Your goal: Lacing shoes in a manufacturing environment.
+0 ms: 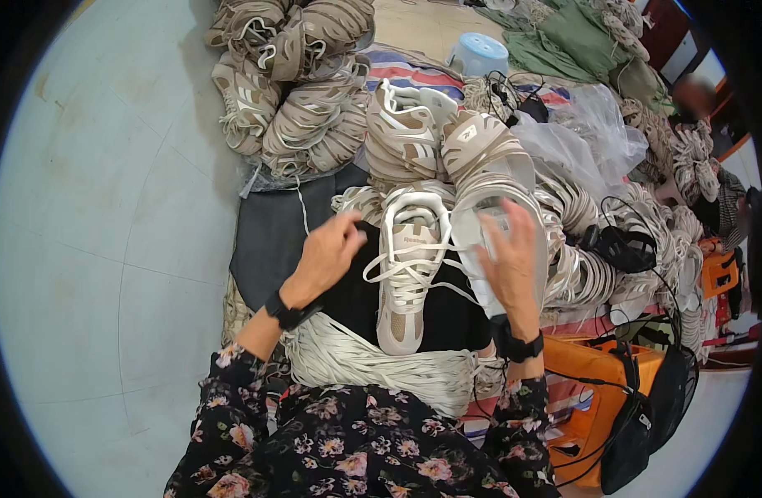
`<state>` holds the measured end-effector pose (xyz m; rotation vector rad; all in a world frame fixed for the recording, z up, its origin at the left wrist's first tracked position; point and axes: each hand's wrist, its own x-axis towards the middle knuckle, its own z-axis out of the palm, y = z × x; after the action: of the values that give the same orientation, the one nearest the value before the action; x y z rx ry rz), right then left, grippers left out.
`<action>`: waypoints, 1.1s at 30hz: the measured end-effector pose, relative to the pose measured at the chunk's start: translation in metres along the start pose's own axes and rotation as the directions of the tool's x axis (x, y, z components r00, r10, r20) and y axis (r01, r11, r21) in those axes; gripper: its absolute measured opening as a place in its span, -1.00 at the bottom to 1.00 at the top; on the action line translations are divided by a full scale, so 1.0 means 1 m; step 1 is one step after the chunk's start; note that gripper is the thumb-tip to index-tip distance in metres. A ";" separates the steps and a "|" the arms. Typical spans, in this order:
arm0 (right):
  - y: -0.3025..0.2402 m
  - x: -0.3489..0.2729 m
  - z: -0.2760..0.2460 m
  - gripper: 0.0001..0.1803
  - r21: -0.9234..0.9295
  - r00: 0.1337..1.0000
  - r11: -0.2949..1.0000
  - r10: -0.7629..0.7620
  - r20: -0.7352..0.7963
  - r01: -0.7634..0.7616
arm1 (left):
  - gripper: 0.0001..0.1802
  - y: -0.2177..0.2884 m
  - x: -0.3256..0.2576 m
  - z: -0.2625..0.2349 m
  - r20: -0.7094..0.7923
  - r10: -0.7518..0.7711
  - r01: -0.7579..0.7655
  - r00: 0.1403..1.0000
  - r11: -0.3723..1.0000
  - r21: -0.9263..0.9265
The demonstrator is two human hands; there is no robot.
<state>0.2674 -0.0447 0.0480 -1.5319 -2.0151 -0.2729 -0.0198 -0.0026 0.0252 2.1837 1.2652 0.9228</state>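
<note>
your left hand [327,253] hovers by a beige sneaker [407,266] w/ matt mesh & smooth synthetic panels, flat woven cotton-like laces [372,365] bundled below, on matt black cloth [356,303], near crinkly glossy clear plastic bags [580,133] & a smooth orange plastic stool [597,390].

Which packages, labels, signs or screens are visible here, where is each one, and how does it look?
Tongue label: on the beige shoe between the hands, small pale patch with dark print.
Clear plastic bag: right of the stacked shoes, crumpled, see-through.
No signs or screens show.
Left hand touches the laces near the shoe's collar; right hand holds a white sole.
</note>
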 end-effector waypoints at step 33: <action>-0.004 0.005 0.036 -0.86 0.667 0.972 0.745 -0.154 0.178 -0.004 | -0.93 -0.099 -0.055 -0.075 -0.241 0.051 0.150 0.969 0.656 0.740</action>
<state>0.2514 -0.0239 0.0222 -1.0432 -2.0202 0.5737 -0.1512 0.0001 -0.0078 2.6679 2.1268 0.7130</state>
